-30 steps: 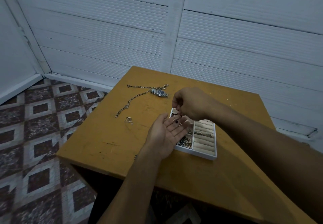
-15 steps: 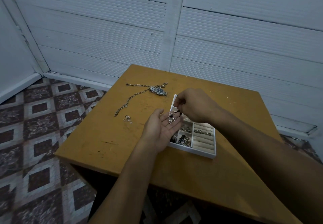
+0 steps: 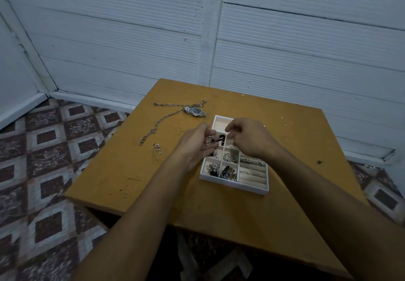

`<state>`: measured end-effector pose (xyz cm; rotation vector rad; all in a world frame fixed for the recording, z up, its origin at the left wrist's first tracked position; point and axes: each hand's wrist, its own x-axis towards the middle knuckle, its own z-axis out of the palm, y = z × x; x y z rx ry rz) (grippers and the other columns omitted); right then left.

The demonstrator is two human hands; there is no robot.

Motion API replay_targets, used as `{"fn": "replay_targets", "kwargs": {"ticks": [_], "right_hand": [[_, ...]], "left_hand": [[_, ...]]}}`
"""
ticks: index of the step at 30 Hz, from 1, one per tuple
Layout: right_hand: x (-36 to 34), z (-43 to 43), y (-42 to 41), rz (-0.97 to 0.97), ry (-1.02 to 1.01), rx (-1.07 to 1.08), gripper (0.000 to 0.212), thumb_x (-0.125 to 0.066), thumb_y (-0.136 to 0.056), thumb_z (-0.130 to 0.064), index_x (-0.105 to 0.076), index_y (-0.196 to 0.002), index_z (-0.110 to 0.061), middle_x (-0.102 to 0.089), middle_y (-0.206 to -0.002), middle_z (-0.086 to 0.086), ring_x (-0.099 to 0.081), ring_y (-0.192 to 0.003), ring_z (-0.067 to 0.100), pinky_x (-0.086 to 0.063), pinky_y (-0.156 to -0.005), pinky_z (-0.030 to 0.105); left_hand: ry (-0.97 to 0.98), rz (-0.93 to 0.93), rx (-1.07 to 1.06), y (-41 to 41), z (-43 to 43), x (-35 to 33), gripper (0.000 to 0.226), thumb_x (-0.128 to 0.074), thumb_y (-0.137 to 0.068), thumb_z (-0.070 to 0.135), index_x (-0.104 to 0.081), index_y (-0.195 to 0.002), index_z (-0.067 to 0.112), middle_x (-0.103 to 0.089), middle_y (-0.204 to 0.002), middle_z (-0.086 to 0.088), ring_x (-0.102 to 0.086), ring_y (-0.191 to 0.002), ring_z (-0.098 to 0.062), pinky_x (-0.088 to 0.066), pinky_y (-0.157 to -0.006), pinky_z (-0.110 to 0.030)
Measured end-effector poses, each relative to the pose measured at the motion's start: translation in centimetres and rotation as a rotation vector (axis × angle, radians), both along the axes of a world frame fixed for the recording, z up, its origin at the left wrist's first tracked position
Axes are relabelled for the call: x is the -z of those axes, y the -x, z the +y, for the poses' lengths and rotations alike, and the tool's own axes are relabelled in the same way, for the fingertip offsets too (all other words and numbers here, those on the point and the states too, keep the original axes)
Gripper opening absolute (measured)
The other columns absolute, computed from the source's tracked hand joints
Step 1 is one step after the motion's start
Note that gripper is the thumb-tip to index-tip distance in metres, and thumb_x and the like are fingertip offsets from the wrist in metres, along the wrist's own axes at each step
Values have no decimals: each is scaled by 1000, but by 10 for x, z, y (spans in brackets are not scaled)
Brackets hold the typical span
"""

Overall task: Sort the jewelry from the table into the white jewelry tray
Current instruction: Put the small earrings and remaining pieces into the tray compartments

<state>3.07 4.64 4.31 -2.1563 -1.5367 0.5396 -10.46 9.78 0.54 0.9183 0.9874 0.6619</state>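
The white jewelry tray (image 3: 232,184) lies on the wooden table (image 3: 219,210), and several of its compartments hold pieces. My left hand (image 3: 192,147) hovers at the tray's left edge, cupped around small silver pieces (image 3: 210,141), one of them heart-shaped. My right hand (image 3: 249,138) hangs over the tray's upper compartments. Its thumb and forefinger pinch a tiny piece that I can barely make out. On the table to the left lie a silver watch (image 3: 195,111), a long chain (image 3: 159,123) and a small earring cluster (image 3: 157,148).
The table stands in a corner of white panelled walls (image 3: 131,39). Patterned floor tiles (image 3: 43,160) show to the left. The table's near edge is just in front of my body, and bare wood lies right of the tray.
My left hand has turned from a flat open palm to a cupped hold and risen toward the tray's top. My right hand has drawn away from the left palm, rightward over the tray.
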Motion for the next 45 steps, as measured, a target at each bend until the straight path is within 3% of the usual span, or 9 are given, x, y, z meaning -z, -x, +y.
{"fn": "replay_targets", "kwargs": {"ticks": [8, 13, 16, 20, 23, 30, 35, 41, 45], "right_hand": [[5, 0, 2, -20, 11, 7, 26, -49, -86, -13, -68, -95, -29, -71, -104, 3, -65, -94, 22, -54, -86, 42], [5, 0, 11, -3, -2, -41, 21, -51, -90, -14, -68, -98, -24, -70, -89, 2, -61, -64, 9, -43, -53, 22], [9, 1, 24, 45, -6, -80, 22, -51, -88, -14, -67, -102, -22, -70, -82, -1, -57, -57, 1, -36, -48, 16], [18, 7, 47, 72, 4, -145, 22, -58, -86, -15, -66, -106, -20, -67, -83, -8, -64, -79, 10, -45, -60, 16], [27, 15, 65, 41, 27, -189, 27, -62, -84, -17, -65, -111, -20, -67, -93, -6, -63, -87, 13, -52, -76, 28], [55, 32, 109, -169, 1, -289, 28, -61, -86, -26, -62, -113, -22, -66, -111, 0, -57, -105, 24, -48, -92, 43], [68, 41, 125, -233, -26, -250, 22, -55, -91, -37, -61, -108, -24, -60, -107, 1, -52, -104, 25, -43, -91, 42], [73, 43, 135, -205, -71, -226, 27, -52, -94, -43, -61, -115, -29, -57, -113, 2, -47, -111, 24, -38, -95, 42], [73, 45, 140, -166, -104, -192, 14, -52, -95, -33, -62, -101, -26, -58, -105, 0, -50, -106, 23, -36, -89, 40]], "left_hand": [[-13, 12, -9, 4, 2, -6, 35, -45, -99, 34, -63, -103, 4, -71, -103, -11, -66, -93, -23, -53, -88, -36], [-70, -5, -24, 15, -4, -8, 26, -47, -98, 24, -63, -101, 4, -69, -95, -11, -64, -88, -23, -53, -87, -35], [-204, 116, -35, 31, -7, -2, 22, -51, -96, 21, -67, -94, 6, -70, -94, -11, -64, -88, -25, -51, -84, -36], [-505, 417, -106, 64, -6, 12, 16, -54, -94, 25, -69, -100, 21, -68, -106, 4, -62, -100, -12, -51, -88, -30], [-699, 619, -112, 89, -13, 18, 20, -55, -94, 24, -66, -110, 21, -64, -106, 9, -55, -95, -3, -41, -75, -10], [-1015, 922, 7, 133, -29, 46, 28, -52, -94, 27, -61, -119, 18, -62, -118, 1, -51, -109, -11, -34, -86, -16], [-1125, 1003, 78, 142, -34, 58, 36, -52, -94, 24, -61, -127, 11, -56, -136, -6, -41, -129, -17, -18, -107, -16], [-1194, 1009, 80, 145, -39, 60, 34, -52, -93, 22, -64, -122, 9, -60, -131, -10, -47, -127, -23, -19, -108, -22], [-1176, 986, 103, 146, -37, 64, 35, -51, -96, 22, -60, -127, 10, -52, -140, -8, -37, -137, -22, -16, -111, -22]]}}
